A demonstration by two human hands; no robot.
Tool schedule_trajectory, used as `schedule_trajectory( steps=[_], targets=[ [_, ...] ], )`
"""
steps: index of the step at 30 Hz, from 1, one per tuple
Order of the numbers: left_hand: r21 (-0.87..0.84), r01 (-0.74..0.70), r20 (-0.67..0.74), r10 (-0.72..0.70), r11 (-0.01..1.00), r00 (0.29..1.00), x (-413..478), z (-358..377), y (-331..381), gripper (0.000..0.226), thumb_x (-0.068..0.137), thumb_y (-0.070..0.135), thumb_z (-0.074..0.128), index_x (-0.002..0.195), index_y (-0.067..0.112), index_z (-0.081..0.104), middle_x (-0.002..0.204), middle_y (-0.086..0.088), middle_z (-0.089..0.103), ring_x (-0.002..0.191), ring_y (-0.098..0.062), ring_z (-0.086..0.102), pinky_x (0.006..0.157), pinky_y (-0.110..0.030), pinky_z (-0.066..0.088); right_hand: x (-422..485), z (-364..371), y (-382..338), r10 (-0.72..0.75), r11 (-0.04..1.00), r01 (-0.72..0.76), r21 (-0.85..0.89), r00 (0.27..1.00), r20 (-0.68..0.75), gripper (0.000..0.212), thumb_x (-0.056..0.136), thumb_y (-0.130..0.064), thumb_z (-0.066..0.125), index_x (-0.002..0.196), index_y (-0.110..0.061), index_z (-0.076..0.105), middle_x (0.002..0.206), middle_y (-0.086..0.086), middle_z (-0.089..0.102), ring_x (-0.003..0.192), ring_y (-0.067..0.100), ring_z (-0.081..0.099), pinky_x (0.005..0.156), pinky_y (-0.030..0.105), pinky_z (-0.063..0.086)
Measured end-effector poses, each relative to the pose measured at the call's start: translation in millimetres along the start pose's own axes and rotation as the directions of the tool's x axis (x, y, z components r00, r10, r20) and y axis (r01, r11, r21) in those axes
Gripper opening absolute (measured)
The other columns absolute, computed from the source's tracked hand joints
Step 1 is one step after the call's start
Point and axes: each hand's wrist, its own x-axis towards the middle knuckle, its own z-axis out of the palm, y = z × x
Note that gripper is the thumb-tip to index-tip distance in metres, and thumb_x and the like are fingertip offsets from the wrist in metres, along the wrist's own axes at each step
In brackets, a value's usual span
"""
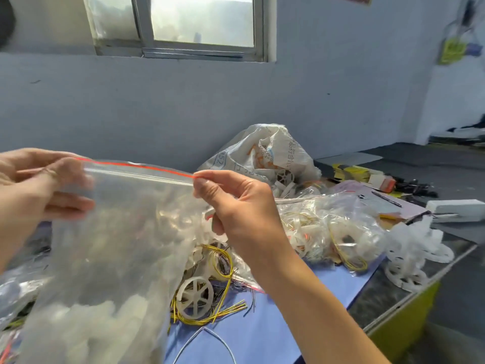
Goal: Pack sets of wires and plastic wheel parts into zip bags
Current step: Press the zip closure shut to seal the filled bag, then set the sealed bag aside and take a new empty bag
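A large clear zip bag [110, 245] with a red strip along its top hangs in front of me, with pale white parts at its bottom. My left hand [34, 190] grips the bag's top left corner. My right hand [236, 206] pinches the top right end of the zip strip between thumb and forefinger. Its lower fingers curl round a white plastic piece [210, 214]. Behind the bag, a white plastic wheel [194, 296] lies on yellow wires [225, 308] on the blue table sheet [288, 292].
A heap of filled small zip bags [330, 232] lies right of my hand. A white printed sack [265, 156] holds more wheels at the back. Loose white wheels [409, 261] pile at the right table edge. Yellow cards and a white box [454, 210] lie farther right.
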Motion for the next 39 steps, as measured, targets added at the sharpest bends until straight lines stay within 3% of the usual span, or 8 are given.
schedule_trajectory(
  steps=[3, 6, 19, 22, 26, 30, 35, 39],
  targets=[
    [-0.012, -0.083, 0.028, 0.084, 0.996, 0.996, 11, 54, 26, 0.017, 0.086, 0.029, 0.067, 0.094, 0.015, 0.07, 0.08, -0.005, 0.076, 0.067, -0.02, 0.074, 0.058, -0.027, 0.059, 34, -35, 3, 0.089, 0.996, -0.089, 0.01, 0.993, -0.08, 0.007, 0.093, -0.015, 0.066, 0.095, -0.016, 0.073, 0.082, -0.001, 0.069, 0.04, 0.005, 0.047, 0.043, 0.017, 0.042],
    [-0.036, -0.134, 0.012, 0.135, 0.99, 0.991, 32, 98, 40, 0.009, 0.092, 0.02, 0.064, 0.086, 0.016, 0.07, 0.07, 0.0, 0.074, 0.058, -0.014, 0.071, 0.053, -0.018, 0.055, 55, -62, 6, 0.067, 0.996, -0.073, -0.053, 0.991, -0.114, 0.006, 0.093, -0.017, 0.067, 0.096, -0.018, 0.072, 0.083, -0.002, 0.068, 0.045, 0.009, 0.053, 0.047, 0.022, 0.045],
    [0.031, -0.206, 0.054, 0.204, 0.978, 0.977, 163, 228, 93, 0.017, 0.092, 0.009, 0.058, 0.079, 0.011, 0.069, 0.05, 0.007, 0.065, 0.046, -0.007, 0.06, 0.053, -0.025, 0.059, 148, -121, 2, 0.08, 0.991, -0.107, -0.086, 0.959, -0.271, 0.013, 0.094, -0.02, 0.063, 0.081, -0.023, 0.064, 0.077, -0.004, 0.067, 0.044, 0.006, 0.058, 0.048, 0.021, 0.049],
    [0.131, -0.141, 0.086, 0.131, 0.981, 0.988, 178, 311, 62, 0.018, 0.088, 0.01, 0.056, 0.083, 0.004, 0.073, 0.063, -0.007, 0.07, 0.061, -0.022, 0.065, 0.072, -0.041, 0.061, 157, -168, 38, 0.172, 0.953, -0.252, -0.166, 0.906, -0.388, 0.019, 0.094, -0.019, 0.061, 0.075, -0.022, 0.063, 0.069, -0.005, 0.064, 0.042, 0.006, 0.057, 0.046, 0.021, 0.049],
    [0.412, -0.19, 0.3, 0.064, 0.891, 0.952, 163, 420, -1, 0.022, 0.092, 0.016, 0.055, 0.104, 0.007, 0.072, 0.102, -0.016, 0.072, 0.103, -0.03, 0.065, 0.091, -0.033, 0.049, 142, -229, 97, 0.267, 0.795, -0.499, -0.344, 0.798, -0.54, 0.022, 0.092, -0.017, 0.058, 0.072, -0.011, 0.068, 0.073, 0.005, 0.071, 0.05, 0.015, 0.063, 0.05, 0.027, 0.053],
    [0.52, -0.32, 0.704, -0.185, 0.792, 0.686, 120, 497, -48, 0.047, 0.096, 0.022, 0.052, 0.139, 0.004, 0.042, 0.136, -0.018, 0.052, 0.123, -0.033, 0.052, 0.102, -0.039, 0.043, 124, -263, 134, 0.379, 0.463, -0.681, -0.568, 0.731, -0.568, 0.021, 0.087, -0.019, 0.054, 0.075, -0.006, 0.068, 0.076, 0.011, 0.072, 0.071, 0.029, 0.073, 0.069, 0.038, 0.061],
    [0.511, -0.547, 0.798, -0.129, 0.663, 0.589, 93, 498, -44, 0.034, 0.098, 0.015, 0.045, 0.129, 0.005, 0.055, 0.131, -0.016, 0.058, 0.121, -0.034, 0.054, 0.1, -0.038, 0.043, 125, -241, 133, 0.202, 0.203, -0.573, -0.794, 0.818, -0.538, 0.033, 0.095, -0.025, 0.046, 0.127, -0.018, 0.048, 0.118, 0.011, 0.064, 0.106, 0.033, 0.061, 0.08, 0.037, 0.048],
    [0.418, -0.634, 0.798, 0.07, 0.651, 0.599, 93, 433, -16, 0.038, 0.095, 0.01, 0.048, 0.133, 0.011, 0.054, 0.129, -0.014, 0.061, 0.118, -0.033, 0.056, 0.098, -0.043, 0.045, 129, -195, 111, 0.089, 0.3, -0.519, -0.8, 0.851, -0.518, 0.032, 0.098, -0.023, 0.04, 0.13, -0.022, 0.044, 0.114, 0.012, 0.063, 0.097, 0.032, 0.057, 0.075, 0.038, 0.044]
  ],
)
